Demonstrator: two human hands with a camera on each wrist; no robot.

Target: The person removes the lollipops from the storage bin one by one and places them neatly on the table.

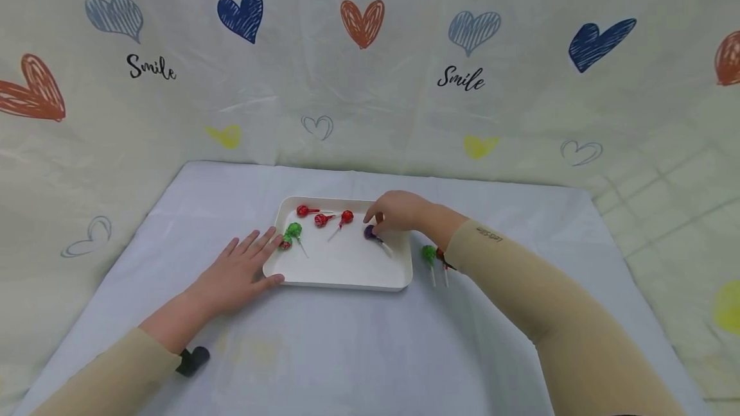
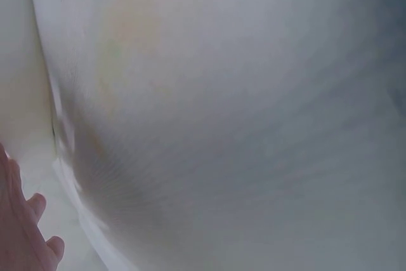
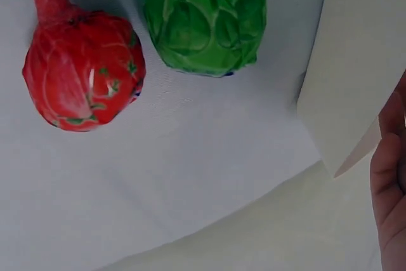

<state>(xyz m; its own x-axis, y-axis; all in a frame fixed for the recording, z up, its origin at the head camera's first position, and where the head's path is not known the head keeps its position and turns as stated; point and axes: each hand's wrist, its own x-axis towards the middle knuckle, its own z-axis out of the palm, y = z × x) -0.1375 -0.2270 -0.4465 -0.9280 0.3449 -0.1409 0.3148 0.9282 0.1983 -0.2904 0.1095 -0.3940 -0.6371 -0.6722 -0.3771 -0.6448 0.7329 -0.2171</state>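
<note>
Worktop (image 1: 347, 352): white cloth over it, faint yellowish stain (image 1: 263, 350) toward my edge.
Left cuff: dark device (image 1: 193, 361) sticks out beside my sleeve (image 1: 115, 377).
Left hand: my left hand (image 1: 234, 278) is flat, fingers spread, nothing gripped; fingertips at the tray's left edge, thumb at its front left corner.
Tray (image 1: 335, 275): white, rectangular, low rim, long front edge facing me.
Outside tray: green lollipop (image 1: 428, 253) and red lollipop (image 1: 440, 254) lie just beside the right edge, sticks toward me; my right forearm partly covers the red.
Inside left: green lollipop pair (image 1: 295, 230) near the left edge and my left fingertips; the nearer one also shows red.
Inside right: purple lollipop (image 1: 369, 232) toward the right edge, stick angled at the front right corner.
Right hand: my right hand (image 1: 399, 210) reaches over the right edge, fingers part-curled down at the purple one; can't tell if they pinch it.
Inside back: three red lollipops (image 1: 347, 216) lie from the back left corner toward mid-tray.
Backdrop (image 1: 393, 95): pale sheet, printed hearts, "Smile" twice.
</note>
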